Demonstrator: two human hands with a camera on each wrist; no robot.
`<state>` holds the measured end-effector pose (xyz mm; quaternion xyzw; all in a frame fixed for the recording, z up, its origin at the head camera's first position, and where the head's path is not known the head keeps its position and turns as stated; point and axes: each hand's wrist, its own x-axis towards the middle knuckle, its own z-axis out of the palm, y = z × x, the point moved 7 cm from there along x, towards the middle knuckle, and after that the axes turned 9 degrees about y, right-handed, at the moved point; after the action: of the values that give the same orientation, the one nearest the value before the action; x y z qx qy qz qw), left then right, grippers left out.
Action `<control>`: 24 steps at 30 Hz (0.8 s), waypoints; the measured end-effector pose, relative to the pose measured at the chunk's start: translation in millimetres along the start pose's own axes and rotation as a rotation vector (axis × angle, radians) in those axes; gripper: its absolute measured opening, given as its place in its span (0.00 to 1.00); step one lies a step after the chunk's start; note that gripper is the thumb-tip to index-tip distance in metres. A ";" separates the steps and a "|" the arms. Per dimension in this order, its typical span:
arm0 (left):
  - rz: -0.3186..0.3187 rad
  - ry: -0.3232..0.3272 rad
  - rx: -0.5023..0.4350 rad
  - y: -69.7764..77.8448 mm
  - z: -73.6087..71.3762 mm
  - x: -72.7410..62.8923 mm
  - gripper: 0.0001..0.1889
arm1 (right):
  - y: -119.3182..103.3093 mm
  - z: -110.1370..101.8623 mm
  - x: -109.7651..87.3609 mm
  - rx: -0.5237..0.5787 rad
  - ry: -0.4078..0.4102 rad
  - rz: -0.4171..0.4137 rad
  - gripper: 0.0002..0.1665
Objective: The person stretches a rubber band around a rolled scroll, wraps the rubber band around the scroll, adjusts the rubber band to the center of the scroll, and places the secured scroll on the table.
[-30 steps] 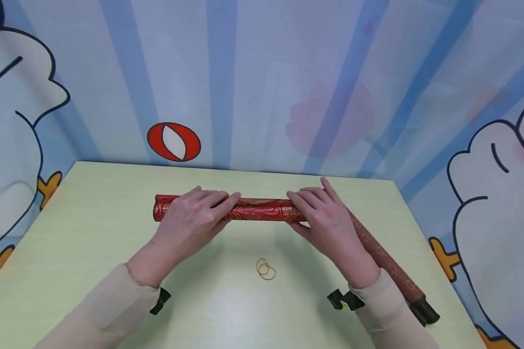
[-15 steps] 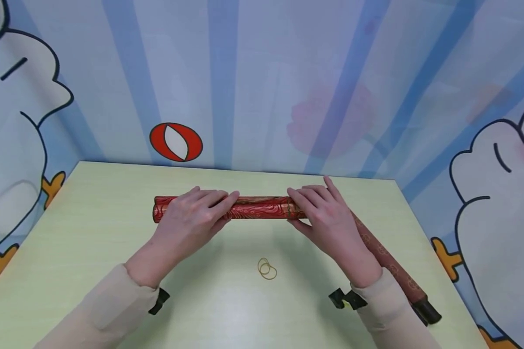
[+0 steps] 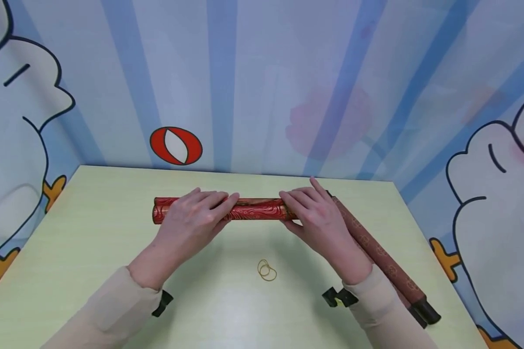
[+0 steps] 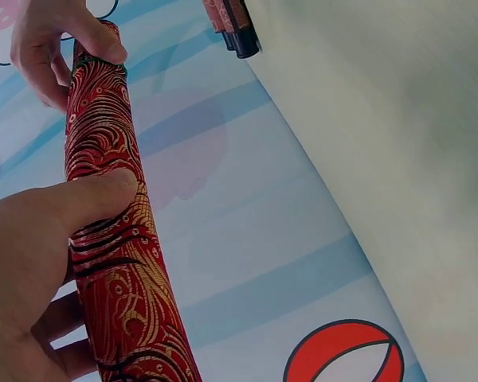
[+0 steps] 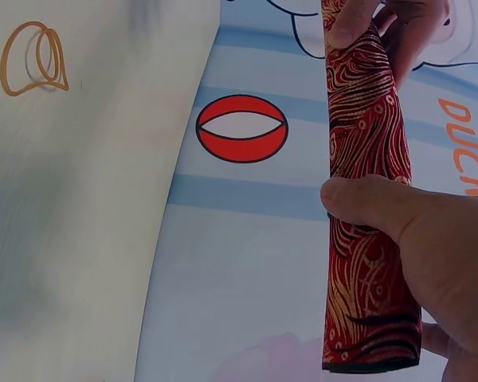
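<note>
Both hands hold a red roll (image 3: 259, 209) patterned with gold and black swirls, level over the middle of the table. Near its left part my left hand (image 3: 194, 213) grips it from above, the end sticking out past the hand. My right hand (image 3: 320, 218) grips the roll toward its other end. In the left wrist view, the thumb of the left hand (image 4: 32, 239) lies across the red roll (image 4: 111, 151). From the right wrist, the thumb of the right hand (image 5: 446, 247) presses on the roll (image 5: 366, 143), whose dark-edged end shows below.
A brown double roll (image 3: 382, 252) with black end caps lies slantwise on the right of the table, partly behind the right forearm. Thin yellow rubber bands (image 3: 267, 270) lie in front of the hands. A blue cartoon backdrop (image 3: 253, 87) stands behind the table (image 3: 113, 189).
My right hand has shifted slightly left, and more of the brown double roll shows beside it. The left hand keeps its hold on the red roll.
</note>
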<state>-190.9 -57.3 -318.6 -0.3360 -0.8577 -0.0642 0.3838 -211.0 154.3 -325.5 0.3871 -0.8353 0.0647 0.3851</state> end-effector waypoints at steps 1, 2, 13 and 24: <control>0.002 0.005 -0.004 0.1 0.4 -0.2 0.29 | -0.8 1.1 0.2 0.006 0.000 -0.003 0.38; 0.003 0.009 -0.008 0.2 0.9 -0.4 0.29 | -1.3 1.8 0.2 0.012 0.002 -0.004 0.38; 0.041 0.103 0.015 0.3 3.1 -5.7 0.32 | 2.5 -6.3 -0.3 -0.010 0.042 0.002 0.38; 0.080 0.183 0.097 -0.8 0.9 -13.8 0.35 | 8.1 -12.3 -1.4 -0.001 0.068 0.029 0.39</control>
<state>-185.3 -64.9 -328.9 -0.3437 -0.8071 -0.0379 0.4786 -208.9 165.7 -316.3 0.3721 -0.8274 0.0828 0.4125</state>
